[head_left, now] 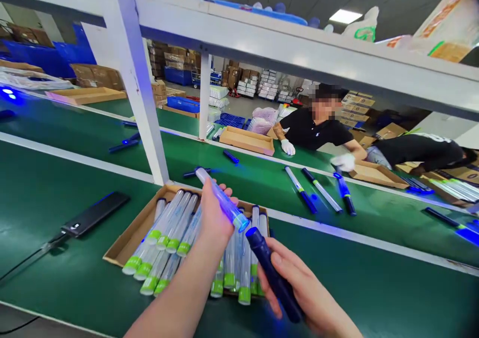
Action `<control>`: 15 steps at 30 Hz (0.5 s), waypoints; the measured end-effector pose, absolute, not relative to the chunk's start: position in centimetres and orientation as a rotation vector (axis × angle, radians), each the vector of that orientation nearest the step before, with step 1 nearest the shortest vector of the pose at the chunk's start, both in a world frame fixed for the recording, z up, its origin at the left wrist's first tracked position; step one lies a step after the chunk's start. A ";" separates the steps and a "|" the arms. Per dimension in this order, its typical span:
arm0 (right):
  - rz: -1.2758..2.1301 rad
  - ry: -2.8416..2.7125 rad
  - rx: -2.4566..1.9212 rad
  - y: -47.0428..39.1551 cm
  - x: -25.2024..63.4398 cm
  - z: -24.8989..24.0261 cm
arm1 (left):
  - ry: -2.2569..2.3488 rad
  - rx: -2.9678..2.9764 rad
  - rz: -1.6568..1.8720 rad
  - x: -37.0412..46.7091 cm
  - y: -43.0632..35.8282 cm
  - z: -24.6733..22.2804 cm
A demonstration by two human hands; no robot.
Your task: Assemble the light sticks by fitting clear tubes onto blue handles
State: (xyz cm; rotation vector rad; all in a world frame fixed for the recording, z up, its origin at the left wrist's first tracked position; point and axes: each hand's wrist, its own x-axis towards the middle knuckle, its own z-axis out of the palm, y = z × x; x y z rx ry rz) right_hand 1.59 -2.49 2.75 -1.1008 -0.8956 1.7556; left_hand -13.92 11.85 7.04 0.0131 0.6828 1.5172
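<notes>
My left hand (217, 210) is closed round a clear tube (224, 200), its open end pointing down to the right. In my right hand (290, 273) is a dark blue cylinder (275, 273), its top end close to the tube's open end, with a small gap between them. Beneath my left hand and forearm, a cardboard tray (127, 238) holds several clear tubes with green bands (168, 228); my left arm hides part of them.
A black power bank (95, 214) with a cable lies at left. A white post (140, 88) rises behind the tray. Blue and clear tubes (301, 190) lie on the green belt (258, 178). Across it, a person in white gloves (318, 128) leans over; another person (422, 151) bends at right.
</notes>
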 end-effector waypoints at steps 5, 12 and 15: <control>1.757 -0.901 -1.132 -6.1 1.2 2.5 | 0.627 0.099 1.495 -11.6 8.8 6.9; 1.650 -0.770 -1.358 -8.6 0.9 2.4 | 0.474 0.250 1.467 -10.8 7.1 6.8; 1.633 -0.707 -1.452 -9.3 0.8 1.5 | 0.409 0.260 1.316 -11.7 7.0 6.8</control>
